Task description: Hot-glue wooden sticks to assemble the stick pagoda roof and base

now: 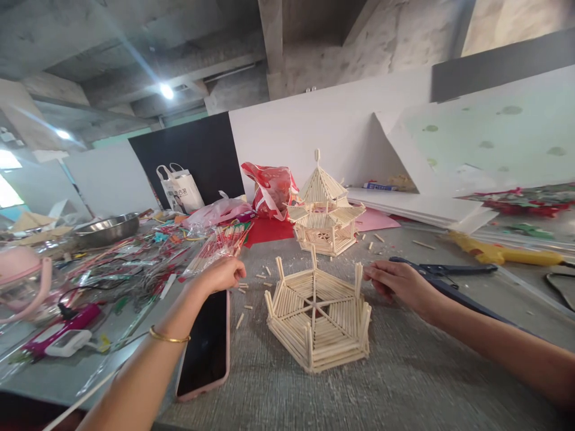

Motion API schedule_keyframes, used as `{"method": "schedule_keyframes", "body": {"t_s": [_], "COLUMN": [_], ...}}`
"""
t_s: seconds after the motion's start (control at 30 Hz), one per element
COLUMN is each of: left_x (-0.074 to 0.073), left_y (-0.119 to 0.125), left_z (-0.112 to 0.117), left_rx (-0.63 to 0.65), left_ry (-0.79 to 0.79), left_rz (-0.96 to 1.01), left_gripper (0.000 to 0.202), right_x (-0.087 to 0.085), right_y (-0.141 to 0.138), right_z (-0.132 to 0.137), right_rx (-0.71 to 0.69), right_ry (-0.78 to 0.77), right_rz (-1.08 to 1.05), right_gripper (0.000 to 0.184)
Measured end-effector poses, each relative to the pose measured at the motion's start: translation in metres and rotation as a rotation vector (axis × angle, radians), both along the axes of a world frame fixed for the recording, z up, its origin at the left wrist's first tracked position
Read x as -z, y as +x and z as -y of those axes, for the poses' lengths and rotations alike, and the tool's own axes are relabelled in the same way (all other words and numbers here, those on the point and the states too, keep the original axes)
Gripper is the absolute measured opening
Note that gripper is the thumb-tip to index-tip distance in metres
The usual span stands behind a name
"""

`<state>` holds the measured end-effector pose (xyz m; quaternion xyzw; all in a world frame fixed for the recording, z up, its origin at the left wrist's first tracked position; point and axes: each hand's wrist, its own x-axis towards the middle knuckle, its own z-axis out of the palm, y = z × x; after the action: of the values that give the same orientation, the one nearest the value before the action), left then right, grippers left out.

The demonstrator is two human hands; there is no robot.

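Note:
A six-sided base built of thin wooden sticks, with short upright posts around its rim, sits on the table in front of me. My right hand is beside its far right post, fingers bent and pressed together, the fingertips at or very close to the post. Whether they hold anything is hidden. My left hand is curled closed above the top end of a phone, left of the base; I cannot make out anything in it. Behind the base stands a stick pavilion with a two-tiered roof.
Pliers-like dark tool and a yellow glue gun lie at right. Stick offcuts dot the table. Wrapped sticks, a magenta device, a metal bowl and a red bag crowd the left and back.

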<state>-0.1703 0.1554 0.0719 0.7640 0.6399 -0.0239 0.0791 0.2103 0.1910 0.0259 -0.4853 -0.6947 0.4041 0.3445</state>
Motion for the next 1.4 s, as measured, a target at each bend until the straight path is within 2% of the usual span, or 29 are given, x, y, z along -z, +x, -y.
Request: {"method": "schedule_keyframes", "body": {"t_s": [0.2,0.43,0.6,0.77,0.83,0.93,1.03,1.13,1.23,1.3,1.4], "left_x": [-0.009,-0.005,0.002,0.013,0.014,0.008,-0.007,-0.025,-0.029,-0.018,0.015], "left_y": [0.007,0.034,0.044,0.058,0.066,0.075,0.074,0.068,0.069,0.074,0.085], "left_z": [0.019,0.045,0.04,0.031,0.025,0.015,0.015,0.042,0.094,0.129,0.165], "left_rx": [-0.015,0.054,0.0,-0.111,-0.15,-0.18,-0.2,-0.211,-0.172,-0.116,-0.053], "left_ry": [-0.006,-0.066,-0.065,-0.193,-0.232,-0.193,-0.075,0.024,0.149,0.233,0.256], "left_rz": [-0.017,0.019,0.037,0.123,0.156,0.205,0.237,0.247,0.219,0.185,0.258], "left_gripper": [0.021,0.023,0.015,0.008,0.012,0.015,0.009,0.016,0.023,0.026,0.024], "right_x": [0.001,0.003,0.004,0.002,0.001,0.0,0.003,0.001,-0.017,-0.04,-0.083], "right_y": [0.0,-0.001,0.0,0.0,0.0,-0.001,0.001,0.006,0.008,0.0,-0.031], "right_z": [0.0,-0.002,-0.002,0.001,0.002,0.003,0.0,-0.004,-0.009,-0.012,-0.017], "right_rx": [-0.01,-0.007,-0.006,-0.025,-0.017,-0.019,-0.029,-0.026,-0.011,-0.039,-0.199], "right_ry": [0.003,-0.027,-0.036,-0.023,-0.024,-0.019,0.011,0.139,0.326,0.392,0.424], "right_rz": [-0.005,-0.033,-0.036,-0.026,-0.027,-0.025,-0.012,0.008,0.06,0.131,0.307], "right_gripper": [0.039,0.04,0.039,0.037,0.036,0.034,0.036,0.037,0.036,0.035,0.028]}}
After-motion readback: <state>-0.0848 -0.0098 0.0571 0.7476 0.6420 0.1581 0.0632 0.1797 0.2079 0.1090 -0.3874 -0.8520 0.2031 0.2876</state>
